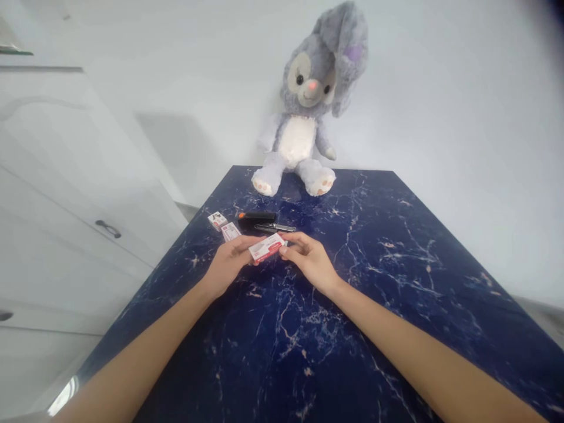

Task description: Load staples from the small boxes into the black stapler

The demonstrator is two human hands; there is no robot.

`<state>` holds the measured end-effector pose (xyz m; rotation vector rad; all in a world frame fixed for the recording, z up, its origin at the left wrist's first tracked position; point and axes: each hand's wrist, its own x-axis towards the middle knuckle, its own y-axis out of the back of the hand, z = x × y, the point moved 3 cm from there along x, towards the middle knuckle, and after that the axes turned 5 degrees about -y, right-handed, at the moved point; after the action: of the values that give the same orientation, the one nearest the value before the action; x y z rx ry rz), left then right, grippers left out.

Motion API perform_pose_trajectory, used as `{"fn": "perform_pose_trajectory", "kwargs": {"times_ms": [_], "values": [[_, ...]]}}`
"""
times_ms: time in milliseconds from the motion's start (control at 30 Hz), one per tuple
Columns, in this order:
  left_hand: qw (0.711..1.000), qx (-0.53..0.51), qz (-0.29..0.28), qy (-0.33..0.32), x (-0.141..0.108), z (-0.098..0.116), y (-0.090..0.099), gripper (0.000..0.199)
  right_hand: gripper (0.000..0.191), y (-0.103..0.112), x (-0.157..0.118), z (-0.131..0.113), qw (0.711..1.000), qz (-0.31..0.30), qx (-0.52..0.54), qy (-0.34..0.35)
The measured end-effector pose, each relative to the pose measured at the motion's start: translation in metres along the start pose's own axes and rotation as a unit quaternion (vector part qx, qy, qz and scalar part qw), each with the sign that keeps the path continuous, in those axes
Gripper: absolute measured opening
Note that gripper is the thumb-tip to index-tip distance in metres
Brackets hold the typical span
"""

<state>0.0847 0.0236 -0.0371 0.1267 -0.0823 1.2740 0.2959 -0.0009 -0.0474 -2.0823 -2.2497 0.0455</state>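
A small red and white box [267, 248] is held up over the table between my two hands. My left hand [229, 258] grips its left end between thumb and fingers. Its right end is pinched by my right hand [308, 258]. Just beyond the box lies a slim silver and black tool, perhaps a stapler [282, 228], partly hidden by the box and fingers. Behind that is a black case-like object [259, 217] with an orange spot. Near my left fingers lies a white and pink small box [230, 231], with another small white box [217, 220] beyond it.
A large grey plush rabbit [297, 138] sits at the far edge of the dark blue marbled table [379, 276], against the white wall. White cabinet doors [66, 194] with dark handles stand left of the table.
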Motion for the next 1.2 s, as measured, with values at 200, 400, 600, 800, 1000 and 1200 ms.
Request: {"fn": "perform_pose_trajectory", "kwargs": {"times_ms": [200,400,600,800,1000,1200], "values": [[0.999,-0.017,0.038,0.035,0.004,-0.004,0.012,0.038,0.033,-0.001,0.003,0.005,0.997,-0.036,0.072,-0.021],[0.996,-0.047,0.06,0.045,0.006,-0.006,0.015,0.035,0.035,0.002,0.003,0.006,0.996,0.006,0.08,-0.029],[0.993,-0.033,0.11,0.025,0.008,-0.002,0.022,0.036,0.039,0.01,0.007,0.009,0.992,0.069,0.101,-0.007],[0.995,0.089,0.045,-0.018,0.005,-0.001,0.021,0.025,0.03,0.008,-0.007,-0.005,0.98,0.166,-0.053,0.091],[0.994,0.106,0.008,-0.023,0.002,0.005,0.019,0.028,0.008,-0.004,-0.016,-0.021,0.923,0.063,-0.315,0.213],[0.997,0.067,0.026,-0.007,0.008,0.002,0.028,0.035,0.006,-0.003,-0.015,-0.022,0.922,0.028,-0.298,0.246]]}}
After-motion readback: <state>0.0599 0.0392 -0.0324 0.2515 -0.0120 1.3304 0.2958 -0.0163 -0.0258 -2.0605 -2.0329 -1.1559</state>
